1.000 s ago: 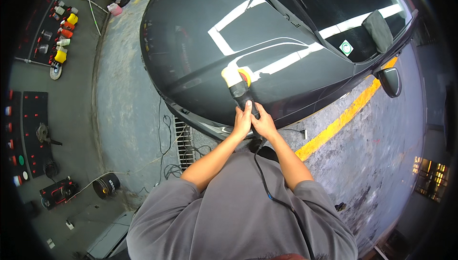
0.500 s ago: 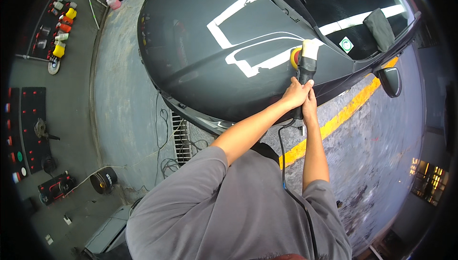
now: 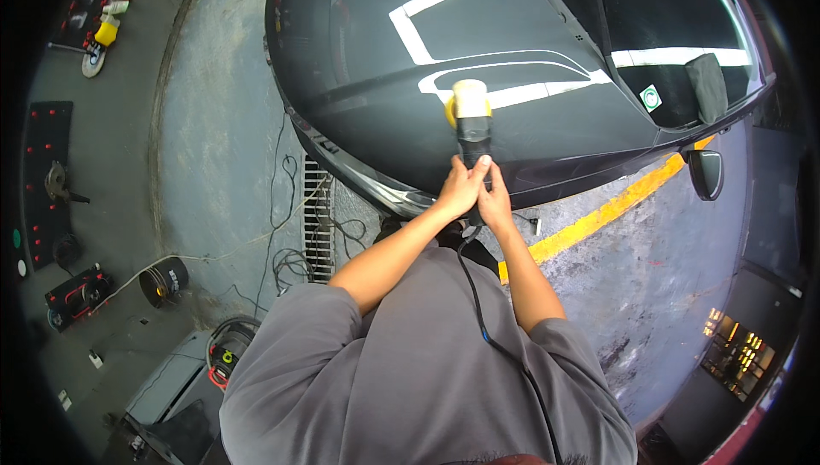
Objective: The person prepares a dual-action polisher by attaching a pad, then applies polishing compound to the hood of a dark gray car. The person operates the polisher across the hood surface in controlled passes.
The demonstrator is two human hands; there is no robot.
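A power polisher [image 3: 474,129] with a black body, a pale yellow head and a yellow pad rests on the dark grey car hood [image 3: 367,132], near its side edge. My left hand [image 3: 459,187] is closed round the polisher's grip. My right hand [image 3: 495,198] wraps the same grip from the other side, close against the left. Most of the pad is hidden beneath the tool's head. From the rear of the grip a black power cord [image 3: 475,294] hangs down and runs along my shirt.
A side mirror [image 3: 705,175] juts out at the right, and a dark cloth [image 3: 707,89] lies on the windshield. Loose cables [image 3: 286,269] lie by a floor drain grate [image 3: 318,243]. A black bucket [image 3: 164,280] and a vacuum-like machine [image 3: 224,358] stand at the left.
Both hands have moved the polisher left across the hood, away from the windshield toward the front of the car. Their grip stays on the tool. The view has shifted too.
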